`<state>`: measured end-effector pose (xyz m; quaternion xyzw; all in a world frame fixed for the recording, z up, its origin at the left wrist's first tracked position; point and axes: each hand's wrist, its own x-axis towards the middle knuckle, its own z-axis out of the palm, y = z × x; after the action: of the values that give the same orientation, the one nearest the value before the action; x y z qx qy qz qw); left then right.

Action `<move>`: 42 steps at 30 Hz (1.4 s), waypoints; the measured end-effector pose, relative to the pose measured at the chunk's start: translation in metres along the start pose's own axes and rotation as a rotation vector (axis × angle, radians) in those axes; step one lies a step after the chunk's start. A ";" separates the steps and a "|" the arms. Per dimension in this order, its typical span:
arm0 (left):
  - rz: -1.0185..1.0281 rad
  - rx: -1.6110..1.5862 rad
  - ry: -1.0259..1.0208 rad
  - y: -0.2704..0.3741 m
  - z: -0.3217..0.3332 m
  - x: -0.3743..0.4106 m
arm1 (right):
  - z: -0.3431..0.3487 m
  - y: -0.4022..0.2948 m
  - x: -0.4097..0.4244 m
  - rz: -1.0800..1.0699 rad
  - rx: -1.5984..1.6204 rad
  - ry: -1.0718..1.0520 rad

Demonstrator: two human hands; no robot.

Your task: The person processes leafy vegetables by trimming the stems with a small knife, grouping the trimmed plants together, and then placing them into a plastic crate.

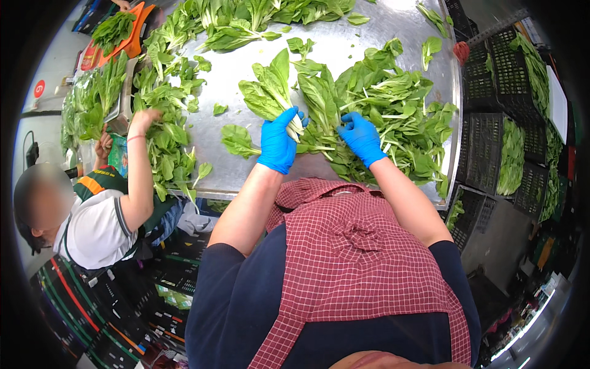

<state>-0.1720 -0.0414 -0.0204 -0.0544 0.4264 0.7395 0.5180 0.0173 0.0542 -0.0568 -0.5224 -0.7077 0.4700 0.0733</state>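
Note:
In a blue glove, my left hand (281, 140) is closed around the pale stems of a leafy green vegetable bunch (267, 90), whose leaves point away from me. My right hand (362, 138), also gloved in blue, is at the near left side of a large pile of leafy greens (396, 101). Its fingers are bent beside the stem end of a leafy head (320, 99); whether they grip it cannot be told. A loose leaf (238, 140) lies left of my left hand on the metal table (221, 175).
A co-worker (99, 212) at the left reaches over more greens (168, 138). Greens also lie along the table's far side (258, 18). An orange scale tray (129, 41) holds greens at the upper left. Black plastic crates (484, 147) with greens stand right of the table.

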 end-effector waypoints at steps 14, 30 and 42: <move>-0.107 0.111 -0.044 -0.020 0.004 -0.009 | 0.006 0.004 0.017 0.002 -0.233 0.003; -0.117 0.185 -0.012 -0.031 0.008 -0.007 | 0.005 0.024 0.021 0.018 0.221 0.059; -0.114 0.339 -0.053 -0.064 0.012 0.012 | -0.002 0.010 -0.011 -0.187 0.579 0.014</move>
<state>-0.1211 -0.0182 -0.0565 0.0292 0.5276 0.6275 0.5719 0.0299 0.0463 -0.0592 -0.4155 -0.5886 0.6400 0.2669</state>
